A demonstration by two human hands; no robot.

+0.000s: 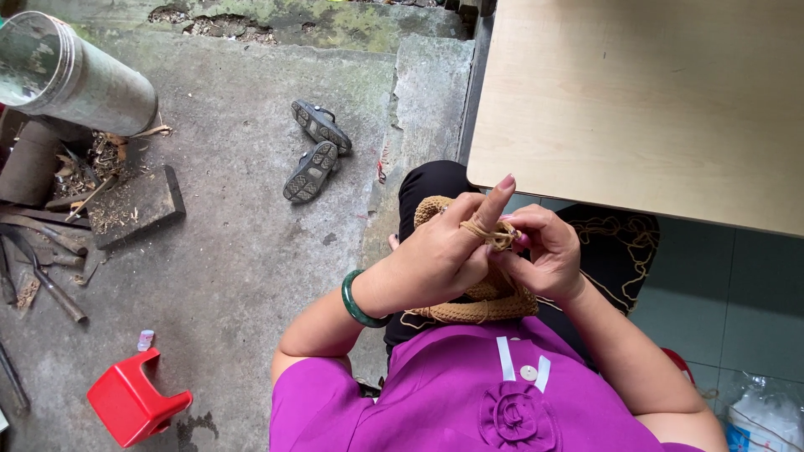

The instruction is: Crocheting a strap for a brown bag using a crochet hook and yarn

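My left hand (448,251) holds a tan crocheted piece (481,305) over my lap, with tan cord wound around its raised forefinger. A green bangle (356,303) sits on that wrist. My right hand (546,251) pinches the cord and the working edge of the piece right next to the left fingers; any hook in it is hidden. Loose tan cord (624,238) trails over my black-clad lap to the right. Both hands touch each other at the work.
A pale wooden tabletop (645,100) juts in at the upper right, just beyond my hands. On the concrete floor lie a pair of dark shoes (314,151), a red plastic stool (134,402), a metal cylinder (71,75) and scrap wood (50,226). A plastic bag (762,414) sits lower right.
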